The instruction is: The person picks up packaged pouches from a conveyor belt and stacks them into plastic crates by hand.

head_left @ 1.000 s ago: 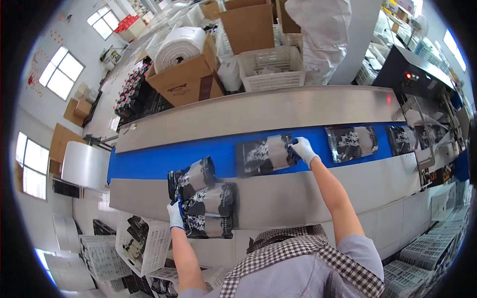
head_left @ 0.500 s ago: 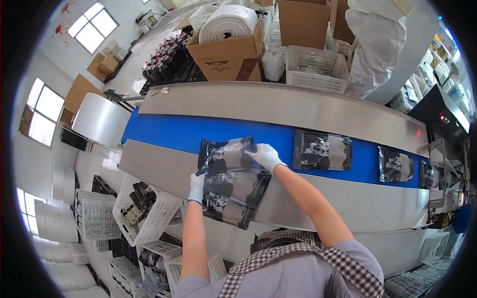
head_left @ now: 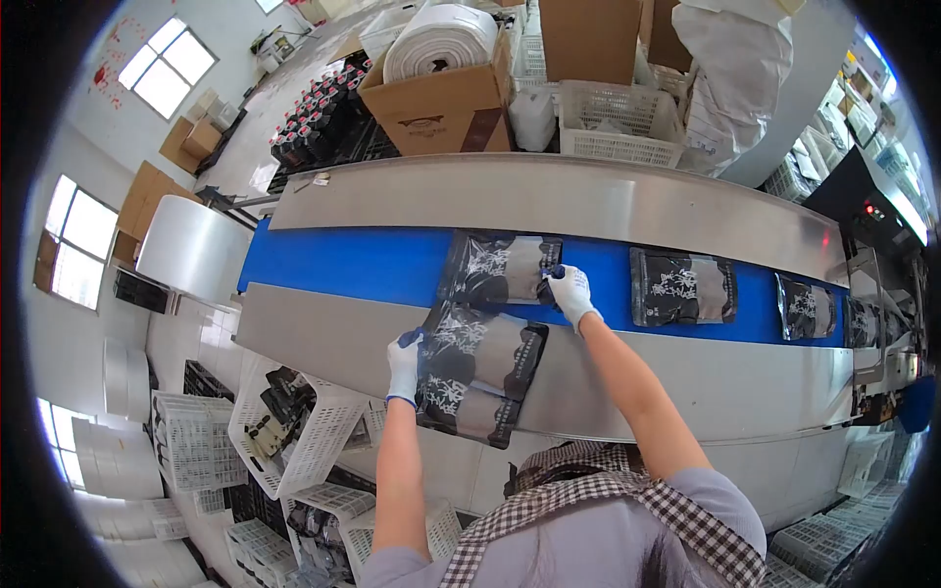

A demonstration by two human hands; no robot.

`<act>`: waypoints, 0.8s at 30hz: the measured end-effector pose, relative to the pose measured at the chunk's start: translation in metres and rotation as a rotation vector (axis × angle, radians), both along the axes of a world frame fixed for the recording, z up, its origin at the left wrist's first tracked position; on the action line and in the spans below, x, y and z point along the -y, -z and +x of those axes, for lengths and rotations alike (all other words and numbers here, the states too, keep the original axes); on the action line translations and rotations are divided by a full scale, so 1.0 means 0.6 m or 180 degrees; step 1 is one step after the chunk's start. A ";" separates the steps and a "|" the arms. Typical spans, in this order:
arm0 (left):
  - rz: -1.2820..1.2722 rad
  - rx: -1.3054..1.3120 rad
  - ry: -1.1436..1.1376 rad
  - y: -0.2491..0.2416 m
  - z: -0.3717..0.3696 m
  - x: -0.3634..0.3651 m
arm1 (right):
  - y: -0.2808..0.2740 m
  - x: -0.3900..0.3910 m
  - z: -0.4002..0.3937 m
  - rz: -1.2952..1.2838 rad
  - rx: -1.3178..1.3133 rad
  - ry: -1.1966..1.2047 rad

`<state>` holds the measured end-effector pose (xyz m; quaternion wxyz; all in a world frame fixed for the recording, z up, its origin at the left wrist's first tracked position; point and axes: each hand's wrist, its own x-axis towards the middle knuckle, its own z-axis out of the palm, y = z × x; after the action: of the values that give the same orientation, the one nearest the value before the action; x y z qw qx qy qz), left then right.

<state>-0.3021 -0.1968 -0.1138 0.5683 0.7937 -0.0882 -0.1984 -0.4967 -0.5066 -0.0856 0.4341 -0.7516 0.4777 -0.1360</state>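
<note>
White gloves with dark blue fingertips cover both hands. My left hand (head_left: 403,365) is closed on the left edge of the stacked black pouches (head_left: 475,358), which overlap on the near metal ledge and reach over its front edge. My right hand (head_left: 570,292) pinches the right edge of a black pouch (head_left: 505,269) with white lettering and a grey panel. That pouch lies on the blue belt (head_left: 343,265), its lower part against the stack. Farther right on the belt lie another pouch (head_left: 683,287) and a smaller-looking one (head_left: 807,309).
Metal ledges (head_left: 676,382) border the belt. A dark machine (head_left: 867,211) stands at its right end. Behind are a carton (head_left: 441,118) with a white roll and a white crate (head_left: 619,122). White crates (head_left: 294,426) with black packets stand at lower left.
The upper pouch and my right hand have moved right and up, apart from the stack's top. My left hand has shifted slightly right in view. The pouches on the belt appear farther right.
</note>
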 end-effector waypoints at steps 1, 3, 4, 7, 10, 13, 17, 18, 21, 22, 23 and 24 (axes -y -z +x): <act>-0.0001 0.0129 -0.0007 0.001 0.002 0.001 | -0.022 0.005 -0.017 -0.0225 -0.0147 -0.0179; 0.0145 0.0277 -0.0047 0.003 0.009 -0.005 | -0.068 0.002 -0.058 -0.0670 -0.0435 -0.0546; 0.0290 0.0297 -0.0080 0.008 0.021 -0.012 | -0.074 -0.015 -0.073 -0.1249 -0.0629 -0.0373; 0.0453 0.0512 -0.0136 0.001 0.050 -0.026 | -0.100 -0.084 -0.099 -0.1172 -0.0522 -0.0437; 0.0611 0.0617 -0.0044 0.002 0.093 -0.038 | -0.125 -0.157 -0.060 0.0418 -0.0362 -0.1215; 0.0662 0.1011 0.0168 0.000 0.123 -0.053 | -0.053 -0.204 0.011 0.0790 0.0046 -0.1109; 0.1809 0.2292 0.0128 -0.102 0.049 -0.071 | -0.034 -0.216 0.082 0.0546 0.0428 -0.0787; 0.1894 0.2429 0.0005 -0.120 0.024 -0.078 | 0.023 -0.218 0.117 0.0254 0.0533 -0.0511; 0.1635 0.2810 -0.0121 -0.144 -0.052 -0.113 | -0.026 -0.199 0.159 0.0211 0.0741 -0.0636; 0.1483 0.2870 -0.0075 -0.143 -0.085 -0.125 | -0.026 -0.191 0.183 0.0230 0.0705 -0.0637; 0.1570 0.2907 0.0067 -0.148 -0.119 -0.134 | -0.021 -0.183 0.209 0.0259 0.0668 -0.0636; 0.1635 0.2628 0.0082 -0.153 -0.154 -0.137 | -0.007 -0.172 0.237 0.0109 0.0662 -0.0686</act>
<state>-0.3946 -0.1147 -0.0219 0.2690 0.9195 -0.2642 0.1106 -0.3542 -0.4036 -0.0815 0.5062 -0.7728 0.3488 -0.1576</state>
